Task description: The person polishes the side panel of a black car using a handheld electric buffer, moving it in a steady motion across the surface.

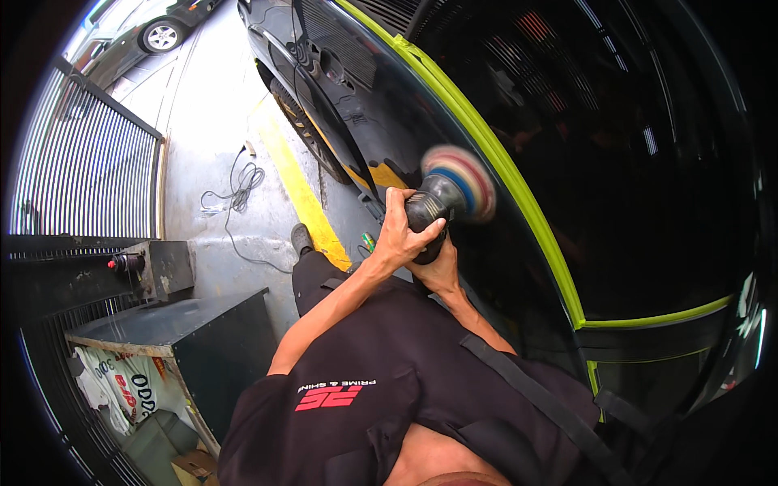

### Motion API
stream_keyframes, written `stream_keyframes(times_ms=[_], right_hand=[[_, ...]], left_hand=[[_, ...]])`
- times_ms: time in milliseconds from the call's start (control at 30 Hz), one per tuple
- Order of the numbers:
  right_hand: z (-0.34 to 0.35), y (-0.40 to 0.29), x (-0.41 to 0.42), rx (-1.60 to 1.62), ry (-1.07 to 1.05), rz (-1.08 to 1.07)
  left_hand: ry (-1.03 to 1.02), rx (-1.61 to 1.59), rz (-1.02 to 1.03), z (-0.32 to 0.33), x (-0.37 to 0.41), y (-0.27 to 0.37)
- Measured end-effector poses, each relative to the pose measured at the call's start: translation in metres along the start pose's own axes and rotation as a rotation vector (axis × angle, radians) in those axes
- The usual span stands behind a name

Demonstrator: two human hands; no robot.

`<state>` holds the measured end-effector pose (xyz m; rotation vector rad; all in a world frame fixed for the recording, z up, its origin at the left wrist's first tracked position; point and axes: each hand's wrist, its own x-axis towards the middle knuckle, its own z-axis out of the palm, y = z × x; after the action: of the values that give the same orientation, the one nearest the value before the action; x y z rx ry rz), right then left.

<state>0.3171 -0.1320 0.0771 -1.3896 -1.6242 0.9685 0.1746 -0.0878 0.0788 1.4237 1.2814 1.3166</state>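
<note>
Both my hands hold a black and grey power polisher (447, 193). My left hand (401, 234) wraps the near part of its body, thumb pointing right. My right hand (444, 270) is closed around it from below, partly hidden by the tool. The round polishing pad (486, 193) is blurred as if spinning, with a blue ring behind it. Its face lies against the glossy dark door panel of a car (389, 115), so the contact is hidden. Yellow-green masking tape (516, 182) runs along the panel's edge beside the dark window (620, 200), just right of the pad.
A car wheel (304, 130) and a door mirror (333, 65) lie ahead. A coiled cable (246, 185) trails over the floor by a yellow line (304, 200). Left are a slatted gate (91, 158) and a dark cabinet (225, 346). Another car (121, 51) stands farther off.
</note>
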Motion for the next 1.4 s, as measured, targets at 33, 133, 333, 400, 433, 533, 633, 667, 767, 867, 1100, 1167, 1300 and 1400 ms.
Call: stream_keyframes(times_ms=[33, 133, 333, 400, 433, 533, 633, 667, 767, 867, 1100, 1167, 1300, 1400], right_hand=[[0.002, -0.001, 0.003, -0.003, -0.007, 0.008], [0.007, -0.003, 0.014, -0.003, -0.019, 0.045], [0.019, -0.019, 0.038, -0.005, -0.031, 0.058], [0.025, -0.02, 0.047, -0.019, -0.036, 0.055], [0.029, -0.021, 0.051, -0.027, -0.039, 0.055], [0.039, -0.027, 0.068, -0.029, -0.04, 0.068], [0.049, -0.032, 0.081, -0.031, -0.04, 0.046], [0.051, -0.035, 0.086, -0.037, -0.049, 0.066], [0.062, -0.038, 0.099, -0.043, -0.06, 0.08], [0.072, -0.04, 0.113, -0.054, -0.05, 0.076], [0.098, -0.042, 0.141, -0.07, -0.028, 0.079], [0.105, -0.038, 0.151, -0.054, -0.053, 0.097], [0.116, -0.053, 0.167, -0.065, -0.052, 0.133], [0.124, -0.053, 0.178, -0.106, -0.021, 0.063]], left_hand=[[-0.002, -0.005, -0.012, -0.002, 0.003, 0.0], [0.034, -0.019, -0.014, -0.007, 0.013, -0.008], [0.059, -0.041, -0.028, -0.024, 0.034, -0.014], [0.067, -0.045, -0.029, -0.032, 0.043, -0.018], [0.071, -0.043, -0.024, -0.035, 0.047, -0.019], [0.083, -0.042, -0.025, -0.046, 0.061, -0.023], [0.087, -0.055, -0.048, -0.058, 0.074, -0.026], [0.087, -0.056, -0.051, -0.062, 0.078, -0.027], [0.099, -0.059, -0.042, -0.073, 0.091, -0.035], [0.11, -0.076, -0.047, -0.083, 0.105, -0.037], [0.127, -0.106, -0.081, -0.108, 0.134, -0.056], [0.122, -0.072, -0.073, -0.115, 0.143, -0.066], [0.129, -0.124, -0.1, -0.13, 0.159, -0.067], [0.135, -0.127, -0.08, -0.139, 0.171, -0.071]])
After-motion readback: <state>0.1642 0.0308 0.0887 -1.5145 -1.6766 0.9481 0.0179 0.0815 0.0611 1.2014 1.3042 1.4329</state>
